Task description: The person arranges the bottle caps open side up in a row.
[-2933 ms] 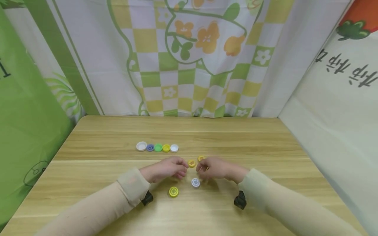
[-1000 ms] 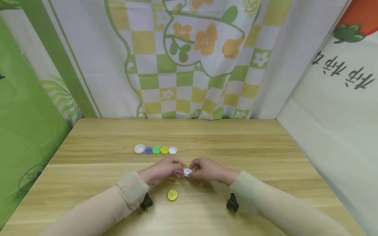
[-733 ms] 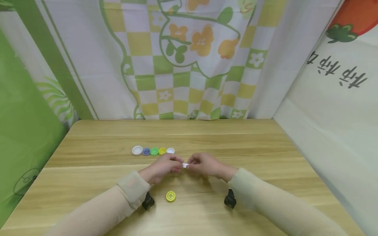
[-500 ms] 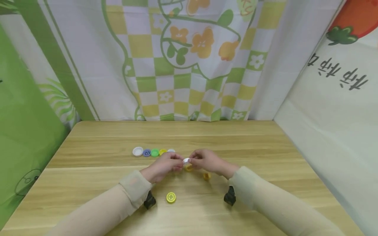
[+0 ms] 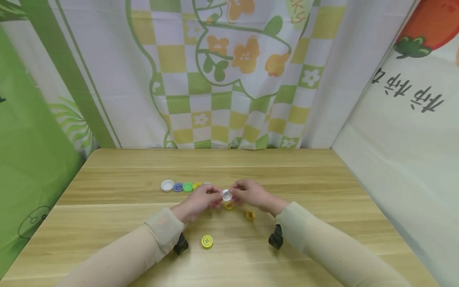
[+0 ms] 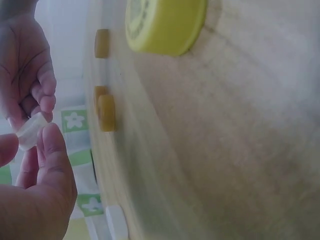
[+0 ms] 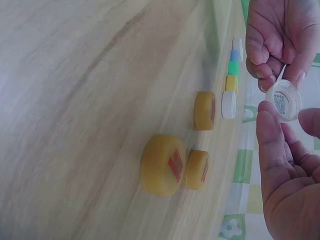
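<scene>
A white bottle cap (image 5: pixel 226 195) is held above the table between both hands, its hollow side with a small printed square code facing up in the head view. My left hand (image 5: pixel 202 201) pinches it from the left. From the other side my right hand (image 5: pixel 255 196) pinches it between thumb and fingers, shown closely in the right wrist view with the white cap (image 7: pixel 284 101). Below the hands lie an orange-yellow cap (image 5: pixel 228 205) and another orange-yellow cap (image 5: pixel 250 215). The right wrist view shows a third orange-yellow cap (image 7: pixel 205 111).
Behind my left hand, caps stand in a row: large white cap (image 5: pixel 167 185), purple-blue cap (image 5: pixel 178 187), green cap (image 5: pixel 188 187), yellow cap (image 5: pixel 197 186) and a mostly hidden white one. A printed yellow cap (image 5: pixel 206 241) lies nearer on the wooden table (image 5: pixel 305 175).
The white cap, lying on the table at first, was picked up, lifted away from me and turned from its printed top to its hollow side. Both hands moved slightly farther away with it.
</scene>
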The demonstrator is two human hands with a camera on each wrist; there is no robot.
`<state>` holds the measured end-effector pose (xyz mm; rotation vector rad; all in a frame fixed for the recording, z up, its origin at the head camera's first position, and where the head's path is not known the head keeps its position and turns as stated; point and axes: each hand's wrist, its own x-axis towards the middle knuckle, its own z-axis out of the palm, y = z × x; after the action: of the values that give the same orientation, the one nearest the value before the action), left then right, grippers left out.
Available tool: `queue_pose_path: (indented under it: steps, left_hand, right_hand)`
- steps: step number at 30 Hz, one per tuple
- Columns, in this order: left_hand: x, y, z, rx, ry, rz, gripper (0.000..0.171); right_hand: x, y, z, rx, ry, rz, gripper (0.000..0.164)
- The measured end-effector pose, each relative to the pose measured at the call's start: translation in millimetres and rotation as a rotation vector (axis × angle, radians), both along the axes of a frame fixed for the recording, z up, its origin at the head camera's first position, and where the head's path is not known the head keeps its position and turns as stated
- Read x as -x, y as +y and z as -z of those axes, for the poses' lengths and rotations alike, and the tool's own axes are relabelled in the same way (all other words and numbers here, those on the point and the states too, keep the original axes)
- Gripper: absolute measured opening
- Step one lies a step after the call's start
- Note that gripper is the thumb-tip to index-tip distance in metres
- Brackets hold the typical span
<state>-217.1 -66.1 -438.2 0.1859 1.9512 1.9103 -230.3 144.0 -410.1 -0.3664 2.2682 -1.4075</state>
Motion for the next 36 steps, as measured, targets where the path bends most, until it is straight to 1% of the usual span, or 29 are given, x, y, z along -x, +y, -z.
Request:
queue_pose_path:
  steps: [5, 7, 10, 13, 15, 18, 22, 25, 29, 33, 36]
  left_hand:
    - [9.4, -2, -4.4, -0.001, 0.014, -0.053, 0.018]
    - [12.7, -5, -7.7, 0.009, 0.011, -0.073, 0.02]
    - [16.5, -9, -15.2, 0.024, 0.018, -0.083, 0.021]
    - [22.5, -11, -17.7, 0.03, 0.03, -0.099, 0.021]
    - [26.3, -12, -16.6, 0.024, 0.034, -0.125, 0.02]
    - [30.6, -14, -13.2, 0.041, 0.031, -0.167, 0.017]
    - [33.3, -16, -10.4, 0.063, 0.032, -0.196, 0.017]
    - [35.8, -17, -9.1, 0.051, 0.015, -0.207, 0.024]
    - [39.2, -15, -7.8, 0.042, -0.031, -0.226, 0.032]
    - [39.0, -15, -7.1, 0.083, -0.029, -0.227, 0.036]
    - [38.5, -18, -6.4, 0.119, -0.018, -0.219, 0.038]
  right_hand:
    - [4.3, -5, -4.6, 0.084, -0.054, 0.064, 0.023]
    - [6.0, -9, -5.7, 0.107, -0.054, 0.084, 0.022]
    - [9.8, -16, -6.8, 0.135, -0.045, 0.128, 0.02]
    - [13.6, -23, -8.8, 0.154, -0.035, 0.176, 0.018]
    - [15.3, -27, -9.8, 0.165, -0.033, 0.194, 0.017]
    - [18.1, -33, -7.7, 0.185, -0.053, 0.201, 0.016]
    - [23.3, -41, -0.5, 0.218, -0.088, 0.225, 0.016]
    - [27.6, -47, 4.1, 0.229, -0.099, 0.254, 0.016]
    - [31.0, -50, 8.0, 0.22, -0.104, 0.288, 0.017]
    - [33.7, -52, 11.3, 0.219, -0.119, 0.302, 0.018]
    - [36.1, -53, 13.1, 0.219, -0.134, 0.296, 0.02]
